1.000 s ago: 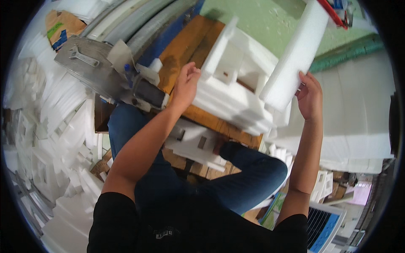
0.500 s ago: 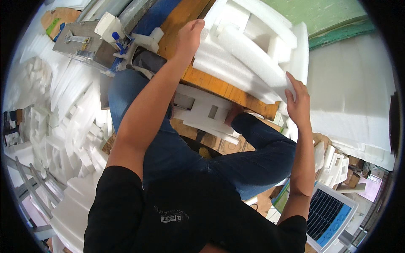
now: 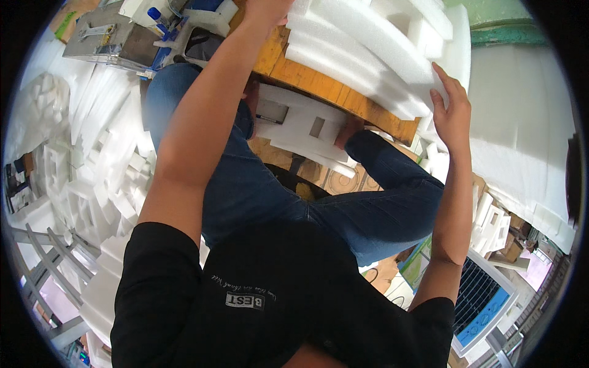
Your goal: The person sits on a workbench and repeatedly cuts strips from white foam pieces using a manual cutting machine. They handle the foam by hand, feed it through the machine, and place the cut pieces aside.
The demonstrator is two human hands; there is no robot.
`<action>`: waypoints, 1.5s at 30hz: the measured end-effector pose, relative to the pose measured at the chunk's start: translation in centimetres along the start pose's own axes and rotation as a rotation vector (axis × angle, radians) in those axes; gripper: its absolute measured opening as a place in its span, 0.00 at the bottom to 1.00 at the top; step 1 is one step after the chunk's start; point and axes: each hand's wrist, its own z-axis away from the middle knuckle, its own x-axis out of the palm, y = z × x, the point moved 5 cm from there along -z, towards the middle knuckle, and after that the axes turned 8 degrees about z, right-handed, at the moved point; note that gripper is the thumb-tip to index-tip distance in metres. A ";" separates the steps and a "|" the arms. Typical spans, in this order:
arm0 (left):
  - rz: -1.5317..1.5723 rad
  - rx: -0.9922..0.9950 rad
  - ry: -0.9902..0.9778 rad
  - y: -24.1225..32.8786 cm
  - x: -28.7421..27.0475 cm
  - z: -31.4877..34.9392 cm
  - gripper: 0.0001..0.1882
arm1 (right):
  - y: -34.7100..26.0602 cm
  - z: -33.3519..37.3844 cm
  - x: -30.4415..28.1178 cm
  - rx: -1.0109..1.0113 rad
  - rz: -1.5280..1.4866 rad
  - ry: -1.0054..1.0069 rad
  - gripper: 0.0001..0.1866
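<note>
A white foam packing piece (image 3: 374,46), with raised curved strips and hollows between them, lies on the wooden table (image 3: 343,92) over layers of white foam. Its far part runs out of the picture. My left hand (image 3: 270,11) is at the foam's left end, cut off by the upper edge, so most of its fingers are hidden. At the foam's right end, my right hand (image 3: 453,110) has its fingers stretched out and thumb apart, with the fingertips against the outer side.
Left of the table stand a grey metal box (image 3: 113,40) with a wrench on it and a blue marker (image 3: 158,17). Foam scraps (image 3: 86,184) heap up on the left. Under the table is another cut foam piece (image 3: 297,122). A fan-like appliance (image 3: 481,303) stands at lower right.
The table and foam sit higher in the picture as the view has shifted. My left hand has gone partly out at the top. My right hand stays at the foam's right end.
</note>
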 end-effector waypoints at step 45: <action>-0.057 0.065 0.004 1.6 0.0 1.4 0.29 | -0.5 -2.1 2.3 0.003 0.214 0.050 0.28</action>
